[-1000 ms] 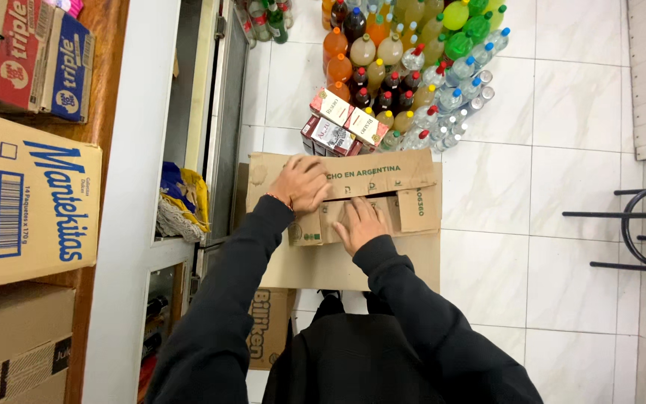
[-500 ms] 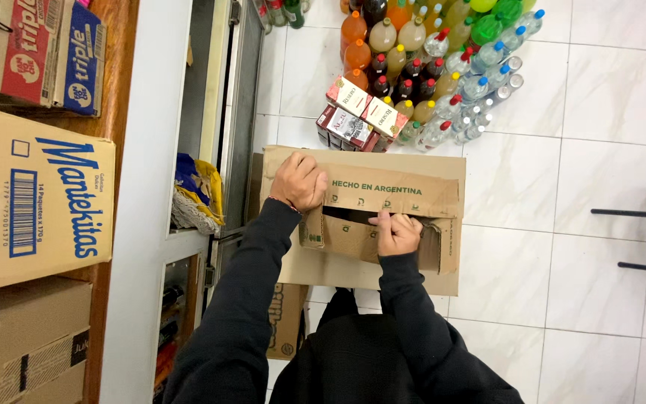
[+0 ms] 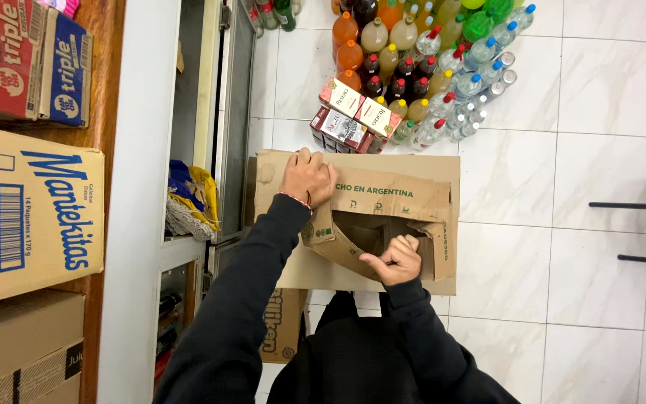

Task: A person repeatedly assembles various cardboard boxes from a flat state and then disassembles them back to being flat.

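Head view, from left to right: stacked printed cartons (image 3: 28, 206) sit on a wooden counter at the left edge, and beside them stands a white shelf unit (image 3: 143, 224). On the tiled floor in the middle lies a brown cardboard box (image 3: 383, 194). The left hand (image 3: 306, 178) presses flat, fingers spread, on the box's far left flap. The right hand (image 3: 394, 260) is clenched around the edge of the near inner flap. Farther off, small red-and-white cartons (image 3: 353, 116) and coloured drink bottles (image 3: 420, 52) crowd the floor.
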